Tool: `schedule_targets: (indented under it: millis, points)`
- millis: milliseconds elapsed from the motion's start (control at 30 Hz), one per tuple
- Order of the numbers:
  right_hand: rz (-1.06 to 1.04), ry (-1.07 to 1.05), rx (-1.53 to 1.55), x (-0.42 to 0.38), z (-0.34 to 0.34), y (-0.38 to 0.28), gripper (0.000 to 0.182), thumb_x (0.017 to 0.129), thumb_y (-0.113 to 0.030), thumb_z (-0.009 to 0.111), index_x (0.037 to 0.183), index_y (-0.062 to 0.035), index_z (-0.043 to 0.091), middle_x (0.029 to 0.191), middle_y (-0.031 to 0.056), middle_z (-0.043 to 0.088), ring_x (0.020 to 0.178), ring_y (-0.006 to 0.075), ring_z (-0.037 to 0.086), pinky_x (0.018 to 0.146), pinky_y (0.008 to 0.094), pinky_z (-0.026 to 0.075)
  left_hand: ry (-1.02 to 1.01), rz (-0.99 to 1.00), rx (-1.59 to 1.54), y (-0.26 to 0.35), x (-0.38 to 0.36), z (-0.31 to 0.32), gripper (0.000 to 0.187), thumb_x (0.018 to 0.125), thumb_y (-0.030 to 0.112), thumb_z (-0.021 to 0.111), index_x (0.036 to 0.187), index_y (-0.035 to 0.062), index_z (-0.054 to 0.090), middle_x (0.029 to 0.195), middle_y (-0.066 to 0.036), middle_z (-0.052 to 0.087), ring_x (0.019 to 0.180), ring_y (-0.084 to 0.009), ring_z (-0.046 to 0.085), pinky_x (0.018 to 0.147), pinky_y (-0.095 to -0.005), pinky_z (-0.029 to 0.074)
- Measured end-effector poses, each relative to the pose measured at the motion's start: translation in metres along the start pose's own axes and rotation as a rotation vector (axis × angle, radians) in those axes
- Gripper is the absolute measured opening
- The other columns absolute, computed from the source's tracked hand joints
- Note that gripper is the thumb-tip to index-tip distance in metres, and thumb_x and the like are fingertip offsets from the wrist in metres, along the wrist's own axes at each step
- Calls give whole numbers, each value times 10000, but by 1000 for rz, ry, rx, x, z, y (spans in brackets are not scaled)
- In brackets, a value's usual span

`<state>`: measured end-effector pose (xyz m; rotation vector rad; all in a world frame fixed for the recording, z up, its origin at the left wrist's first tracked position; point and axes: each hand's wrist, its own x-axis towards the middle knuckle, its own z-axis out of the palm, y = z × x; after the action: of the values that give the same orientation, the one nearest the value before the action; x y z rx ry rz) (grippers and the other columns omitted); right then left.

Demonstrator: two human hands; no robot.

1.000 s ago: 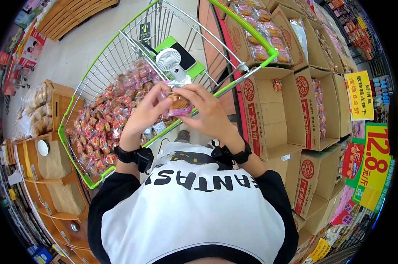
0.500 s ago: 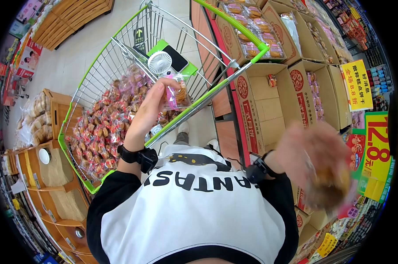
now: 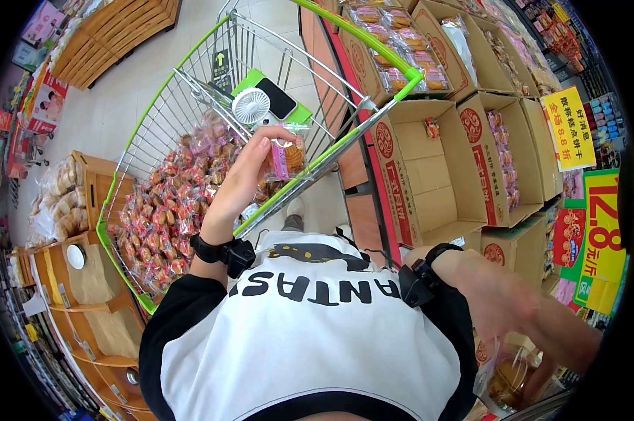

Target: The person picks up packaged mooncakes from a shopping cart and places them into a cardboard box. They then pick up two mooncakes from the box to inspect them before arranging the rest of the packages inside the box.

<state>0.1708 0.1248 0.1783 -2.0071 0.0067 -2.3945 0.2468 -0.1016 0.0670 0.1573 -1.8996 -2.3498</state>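
Observation:
My left hand [image 3: 245, 172] pinches a clear-and-pink packaged pastry [image 3: 287, 156] over the cart's near rail. My right hand [image 3: 496, 295] is at the lower right, blurred, its fingers hard to make out. Below it a round brown item in clear wrapping [image 3: 508, 379] shows; whether my fingers touch it is unclear. Another forearm [image 3: 566, 337], seemingly a co-worker's, reaches in from the right and overlaps my hand. Many small red-wrapped pastries [image 3: 159, 228] fill the lower part of the green-rimmed cart [image 3: 105, 242].
A white fan [image 3: 250, 106] and a dark phone [image 3: 278, 98] rest on the cart's green tray. Right of the cart, a cardboard box [image 3: 429, 172] holds one small red packet [image 3: 431, 127]. Wooden shelves [image 3: 96, 305] stand at the left.
My right hand has moved down a little, and the wrapped item is lower. A second forearm has come into view at the right. My left hand still holds its packet, nearly in place.

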Motion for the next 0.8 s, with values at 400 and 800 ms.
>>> schedule_targets:
  millis: [400, 800]
  points:
    - [78, -225, -50, -11, 3, -53, 239, 674, -44, 582, 851, -152, 463, 924, -8, 514, 884, 194, 541, 767, 407, 467, -24, -7, 20, -3, 7, 0, 330, 943, 268, 252, 1096, 39, 433, 1054, -54, 463, 979, -108, 461, 860, -254, 365]
    - [62, -167, -72, -7, 9, -37, 223, 656, -17, 580, 800, -142, 464, 859, 11, 511, 789, 235, 568, 750, 406, 489, -23, -26, -47, -3, 8, 1, 269, 914, 171, 299, 1098, 22, 427, 1078, -74, 453, 1049, -140, 440, 908, -267, 341]
